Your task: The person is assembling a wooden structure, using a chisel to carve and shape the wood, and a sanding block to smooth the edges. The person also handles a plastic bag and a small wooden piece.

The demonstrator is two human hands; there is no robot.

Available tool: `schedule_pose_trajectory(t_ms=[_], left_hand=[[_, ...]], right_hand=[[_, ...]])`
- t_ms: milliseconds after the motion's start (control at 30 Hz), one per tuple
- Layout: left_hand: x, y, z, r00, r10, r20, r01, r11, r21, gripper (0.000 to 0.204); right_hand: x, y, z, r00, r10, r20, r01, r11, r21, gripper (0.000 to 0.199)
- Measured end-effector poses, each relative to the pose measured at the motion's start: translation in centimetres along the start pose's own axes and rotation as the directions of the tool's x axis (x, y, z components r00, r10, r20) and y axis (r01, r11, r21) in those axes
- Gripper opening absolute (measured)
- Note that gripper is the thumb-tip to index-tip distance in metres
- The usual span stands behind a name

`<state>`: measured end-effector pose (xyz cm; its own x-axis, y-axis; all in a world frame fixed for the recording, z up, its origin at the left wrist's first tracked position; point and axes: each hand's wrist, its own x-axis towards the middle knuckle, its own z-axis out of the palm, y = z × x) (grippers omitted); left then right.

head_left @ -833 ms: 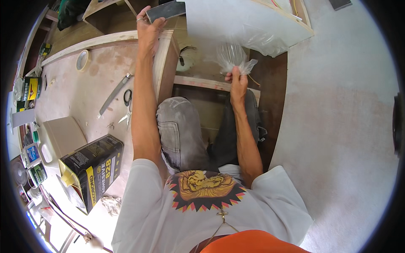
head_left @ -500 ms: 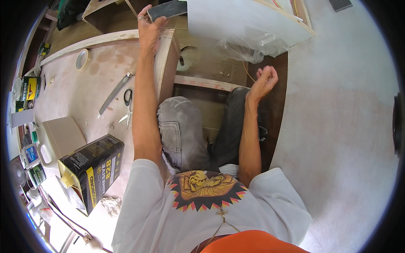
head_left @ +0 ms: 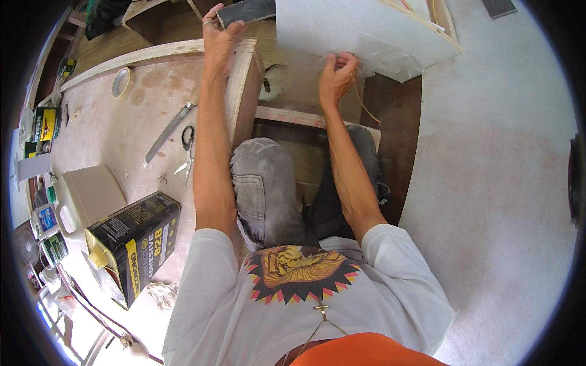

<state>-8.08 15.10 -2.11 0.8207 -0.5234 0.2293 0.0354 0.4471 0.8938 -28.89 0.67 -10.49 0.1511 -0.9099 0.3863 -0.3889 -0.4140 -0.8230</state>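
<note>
My left hand (head_left: 220, 43) is stretched far forward past the corner of the wooden worktop. It grips a dark, flat rectangular piece (head_left: 247, 12) between thumb and fingers. My right hand (head_left: 337, 78) is below the pale panel (head_left: 360, 27), its fingers pinched together at the left part of a crumpled clear plastic film (head_left: 381, 61). The film lies along the panel's lower side, and the fingertips are partly lost against it. A thin tan cord (head_left: 365, 105) hangs just right of that hand.
On the left worktop (head_left: 171, 79) lie a tape roll (head_left: 122, 83), a grey-bladed saw (head_left: 169, 134) and scissors (head_left: 187, 146). A black adhesive can (head_left: 137, 244) and a beige jug (head_left: 91, 198) stand nearer. A wooden crossbar (head_left: 290, 116) spans ahead of my knees. A large pale board (head_left: 488, 177) fills the right.
My right hand has moved left and forward, from beside the plastic film to its left part. The film has shifted. My left hand still holds the dark piece in nearly the same place.
</note>
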Motion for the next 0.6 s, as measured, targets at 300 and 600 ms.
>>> schedule_pose_trajectory(t_ms=[300, 600], left_hand=[[0.1, -0.3, -0.8, 1.000, 0.013, -0.006, -0.013, 1.000, 0.024, 0.066], [-0.9, 0.9, 1.3, 0.997, -0.034, -0.063, 0.038, 0.997, 0.061, 0.065]], right_hand=[[-2.9, 2.3, -5.6, 0.944, 0.059, 0.326, -0.111, 0.984, 0.142, 0.019], [-9.0, 2.0, -12.3, 0.853, 0.058, 0.518, -0.166, 0.973, 0.164, 0.019]])
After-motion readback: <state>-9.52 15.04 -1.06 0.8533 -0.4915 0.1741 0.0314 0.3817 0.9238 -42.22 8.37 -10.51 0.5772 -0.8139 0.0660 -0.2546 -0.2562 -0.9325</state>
